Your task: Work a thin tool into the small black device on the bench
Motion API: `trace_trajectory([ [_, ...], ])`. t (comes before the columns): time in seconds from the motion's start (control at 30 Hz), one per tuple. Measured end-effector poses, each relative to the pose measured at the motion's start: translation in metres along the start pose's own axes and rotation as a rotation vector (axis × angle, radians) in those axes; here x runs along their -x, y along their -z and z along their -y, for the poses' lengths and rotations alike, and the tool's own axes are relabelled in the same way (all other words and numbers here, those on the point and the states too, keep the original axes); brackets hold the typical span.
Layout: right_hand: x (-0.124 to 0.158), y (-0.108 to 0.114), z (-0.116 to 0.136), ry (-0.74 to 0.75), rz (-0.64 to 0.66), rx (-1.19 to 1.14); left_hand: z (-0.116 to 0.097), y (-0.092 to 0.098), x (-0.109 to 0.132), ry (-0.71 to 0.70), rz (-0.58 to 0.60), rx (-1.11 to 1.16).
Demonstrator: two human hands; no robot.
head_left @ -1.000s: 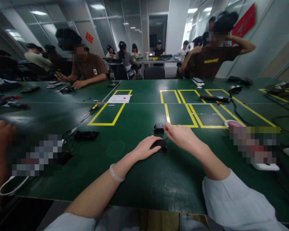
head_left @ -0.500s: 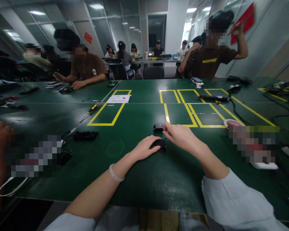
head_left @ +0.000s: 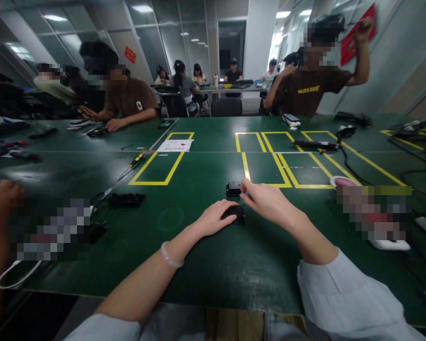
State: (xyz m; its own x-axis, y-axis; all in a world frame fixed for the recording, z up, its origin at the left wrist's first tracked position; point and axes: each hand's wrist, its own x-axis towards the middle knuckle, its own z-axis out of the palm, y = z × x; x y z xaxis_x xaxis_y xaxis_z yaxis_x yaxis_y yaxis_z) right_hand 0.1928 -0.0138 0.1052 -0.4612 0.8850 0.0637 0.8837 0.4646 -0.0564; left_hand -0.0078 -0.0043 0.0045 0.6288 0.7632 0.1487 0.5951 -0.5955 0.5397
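My left hand (head_left: 215,219) rests on the table with its fingers around a small black part (head_left: 239,216), gripping it from the left. The fingers cover much of that part, so its exact kind is hidden. My right hand (head_left: 262,198) is closed in a pinch just above and right of it. Below those fingertips a thin dark rod (head_left: 244,205) shows, reaching toward the black part; most of it is hidden. Right behind, close to my right fingertips, sits a small black box (head_left: 233,188).
The green table (head_left: 199,270) carries yellow tape outlines. A black tray-like piece (head_left: 126,200) and a screwdriver (head_left: 136,161) lie left, near a blurred-out device (head_left: 57,232). Another person's hand (head_left: 2,194) is at the left edge. A corded tool (head_left: 314,145) lies back right. Co-workers sit opposite.
My hands and the black part stay in practically the same place. Across the table, the co-worker on the right has moved a raised hand further right.
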Motion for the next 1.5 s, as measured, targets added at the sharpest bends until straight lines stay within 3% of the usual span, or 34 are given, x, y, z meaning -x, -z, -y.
trace_trajectory([
  [1.5,-0.0003,0.0026,-0.0007,-0.014,0.032,0.033,-0.0017,0.0015,0.0001,0.000,-0.002,0.012],
])
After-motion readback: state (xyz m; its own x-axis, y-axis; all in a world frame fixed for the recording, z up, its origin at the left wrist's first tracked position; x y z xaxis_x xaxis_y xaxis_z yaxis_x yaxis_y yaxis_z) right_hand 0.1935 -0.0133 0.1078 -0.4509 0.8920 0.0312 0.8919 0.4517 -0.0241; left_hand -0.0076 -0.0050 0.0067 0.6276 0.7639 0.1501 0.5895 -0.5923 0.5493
